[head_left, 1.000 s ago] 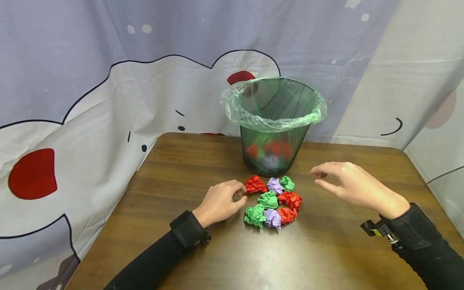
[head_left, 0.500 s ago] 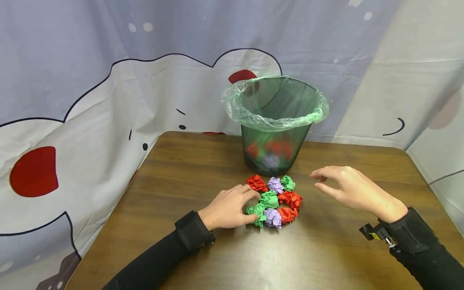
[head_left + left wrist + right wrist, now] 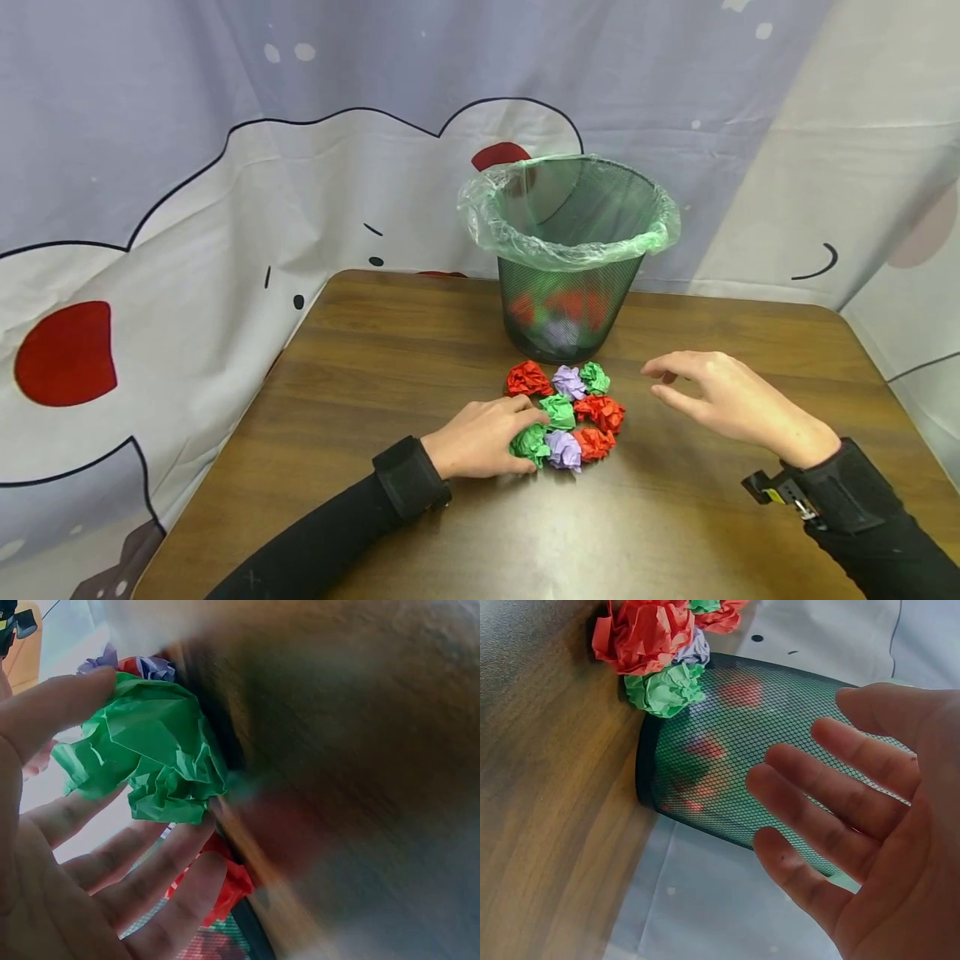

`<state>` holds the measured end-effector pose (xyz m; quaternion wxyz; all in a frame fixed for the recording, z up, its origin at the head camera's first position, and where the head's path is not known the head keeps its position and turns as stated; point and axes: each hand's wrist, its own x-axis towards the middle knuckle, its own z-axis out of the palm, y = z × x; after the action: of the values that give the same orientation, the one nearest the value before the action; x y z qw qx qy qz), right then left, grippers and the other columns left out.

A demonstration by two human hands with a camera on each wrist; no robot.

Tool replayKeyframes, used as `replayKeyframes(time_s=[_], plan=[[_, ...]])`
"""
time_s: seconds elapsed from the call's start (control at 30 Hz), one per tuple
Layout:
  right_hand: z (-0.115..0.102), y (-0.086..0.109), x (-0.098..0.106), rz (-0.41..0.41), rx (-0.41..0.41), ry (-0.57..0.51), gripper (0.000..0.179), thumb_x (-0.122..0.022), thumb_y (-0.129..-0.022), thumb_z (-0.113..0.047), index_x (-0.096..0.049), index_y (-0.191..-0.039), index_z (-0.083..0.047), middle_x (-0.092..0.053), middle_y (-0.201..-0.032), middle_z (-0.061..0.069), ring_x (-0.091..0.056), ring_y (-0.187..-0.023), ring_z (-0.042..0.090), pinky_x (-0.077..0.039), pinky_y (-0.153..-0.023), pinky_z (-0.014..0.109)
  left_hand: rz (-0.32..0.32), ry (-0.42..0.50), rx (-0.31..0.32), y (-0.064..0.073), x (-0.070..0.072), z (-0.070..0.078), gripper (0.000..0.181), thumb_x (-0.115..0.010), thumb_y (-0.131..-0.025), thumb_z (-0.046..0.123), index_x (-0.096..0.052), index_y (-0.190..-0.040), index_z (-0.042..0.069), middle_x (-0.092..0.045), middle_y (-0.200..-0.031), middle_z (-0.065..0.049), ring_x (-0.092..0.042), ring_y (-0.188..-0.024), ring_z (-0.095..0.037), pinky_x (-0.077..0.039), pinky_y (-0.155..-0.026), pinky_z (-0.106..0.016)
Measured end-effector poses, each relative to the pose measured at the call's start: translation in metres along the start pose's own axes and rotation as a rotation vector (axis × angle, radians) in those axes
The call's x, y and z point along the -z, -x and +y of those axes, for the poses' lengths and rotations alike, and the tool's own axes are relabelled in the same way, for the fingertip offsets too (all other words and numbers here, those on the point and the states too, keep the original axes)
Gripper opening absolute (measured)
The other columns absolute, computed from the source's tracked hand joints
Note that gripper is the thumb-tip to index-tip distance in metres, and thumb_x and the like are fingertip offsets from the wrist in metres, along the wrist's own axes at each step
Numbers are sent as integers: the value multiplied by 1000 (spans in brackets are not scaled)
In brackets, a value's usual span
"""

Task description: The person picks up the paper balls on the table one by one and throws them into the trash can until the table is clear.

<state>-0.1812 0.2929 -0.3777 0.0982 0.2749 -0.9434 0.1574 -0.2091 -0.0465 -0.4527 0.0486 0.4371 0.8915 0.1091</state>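
My left hand (image 3: pixel 487 437) pinches the crumpled green paper ball (image 3: pixel 530 445) at the near left corner of a cluster of paper balls. In the left wrist view the thumb lies on one side of this green ball (image 3: pixel 154 746) and the fingers reach round the other. Right beside it sit a purple ball (image 3: pixel 563 451) and a second green ball (image 3: pixel 557 412). Red balls, such as the far left one (image 3: pixel 528 379), lie in the same cluster. My right hand (image 3: pixel 727 404) hovers right of the cluster, fingers relaxed, holding nothing.
Behind the cluster stands a black mesh wastebasket (image 3: pixel 513 287) lined with a translucent green bag (image 3: pixel 570 257). Red, green and purple balls show through its mesh. The wooden table (image 3: pixel 390 333) ends at a patterned curtain (image 3: pixel 300 192) at the back.
My left hand has moved right and slightly toward me, from beside the cluster onto the near left green paper ball, closing round it. The right hand has barely dropped.
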Motion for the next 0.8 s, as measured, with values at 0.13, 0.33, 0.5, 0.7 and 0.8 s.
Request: replayKeyframes(time_s=[0.13,0.33,0.5,0.7,0.8], plan=[[1,1,-2,-7,-8,-6,21,-72,-93,-21,-72,-113,-18,-73,-101,-11,-69,-92,8,-56,-81,40,-4,5,-6,-1,0,0,51,-76,-84,48,-65,-130,29,-59,-119,7,-62,-103,-9,-54,-78,-32],[2,2,-5,-18,-14,-21,21,-71,-93,-20,-72,-114,-18,-73,-102,-11,-69,-92,8,-56,-82,40,2,32,-22,-1,-1,0,38,-75,-86,42,-69,-123,31,-59,-118,7,-63,-102,-10,-53,-78,-30],[3,3,-8,-23,-20,-27,21,-71,-94,-20,-72,-115,-18,-72,-102,-12,-68,-92,7,-56,-82,40,6,47,-23,1,-2,0,37,-75,-87,39,-70,-123,30,-59,-120,6,-63,-102,-11,-54,-80,-31],[4,5,-9,-22,-22,-33,21,-70,-94,-21,-72,-115,-18,-72,-102,-12,-68,-92,8,-56,-81,39,17,61,-12,0,-5,-2,37,-73,-88,37,-70,-123,26,-62,-117,5,-62,-105,-10,-53,-86,-32],[5,6,-9,-19,-24,-37,21,-71,-94,-20,-72,-115,-18,-72,-102,-12,-69,-91,8,-56,-81,38,30,75,-10,1,-6,-3,36,-74,-87,36,-71,-121,24,-62,-115,5,-61,-103,-10,-53,-86,-31]])
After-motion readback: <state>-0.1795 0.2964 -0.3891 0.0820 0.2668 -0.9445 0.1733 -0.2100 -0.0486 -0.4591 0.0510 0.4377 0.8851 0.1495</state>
